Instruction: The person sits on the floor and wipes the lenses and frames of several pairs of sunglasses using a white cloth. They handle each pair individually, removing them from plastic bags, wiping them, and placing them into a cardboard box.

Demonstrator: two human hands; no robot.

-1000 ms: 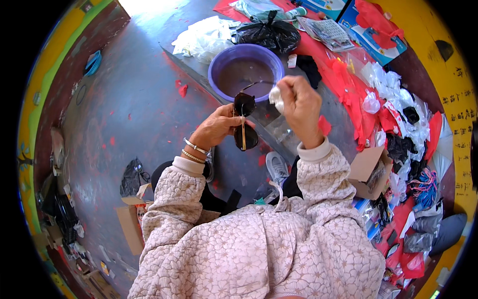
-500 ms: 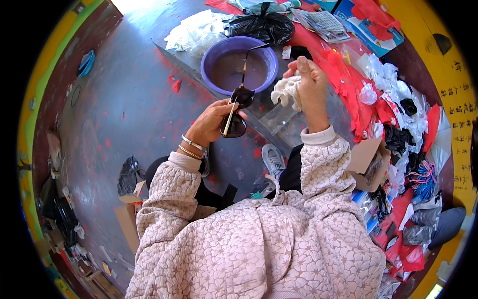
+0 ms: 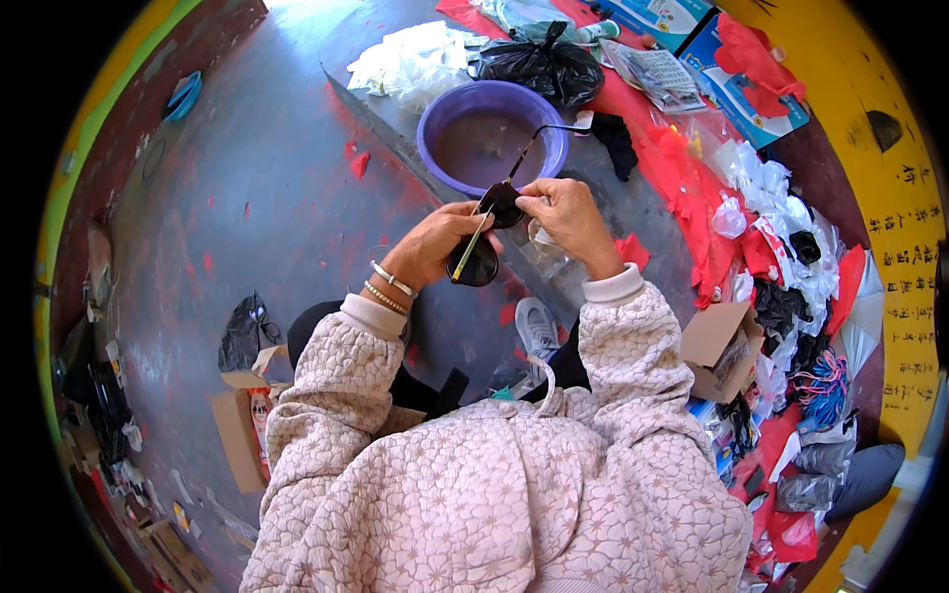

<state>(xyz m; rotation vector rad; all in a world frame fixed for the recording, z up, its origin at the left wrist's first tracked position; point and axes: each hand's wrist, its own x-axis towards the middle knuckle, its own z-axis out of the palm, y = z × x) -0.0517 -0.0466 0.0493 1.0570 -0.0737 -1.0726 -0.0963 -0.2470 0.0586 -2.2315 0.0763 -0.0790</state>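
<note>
A pair of dark sunglasses (image 3: 474, 259) is held over the floor in front of me, one temple arm stretched out toward the purple basin (image 3: 432, 161). My left hand (image 3: 440, 239) is closed round the frame near the bridge, with bracelets on its wrist. My right hand (image 3: 571, 215) is closed, with thumb and forefinger at the edge of the far lens. A bit of off-white cloth (image 3: 540, 235) shows below its fingers; most of the cloth is hidden by the hand. Murky brownish water fills the basin just beyond the glasses.
Beyond the basin lie a white plastic bag (image 3: 410, 61) and a knotted black bag (image 3: 542, 67). Red sheeting (image 3: 707, 222), crumpled plastic and an open cardboard box (image 3: 714, 341) crowd the right side. Another carton (image 3: 237, 435) stands at my left. A blue basin (image 3: 183, 97) rests by the far-left wall.
My right hand has come down and left from its raised place, bringing the cloth to the sunglasses. My left hand keeps its hold. The view has shifted slightly.
</note>
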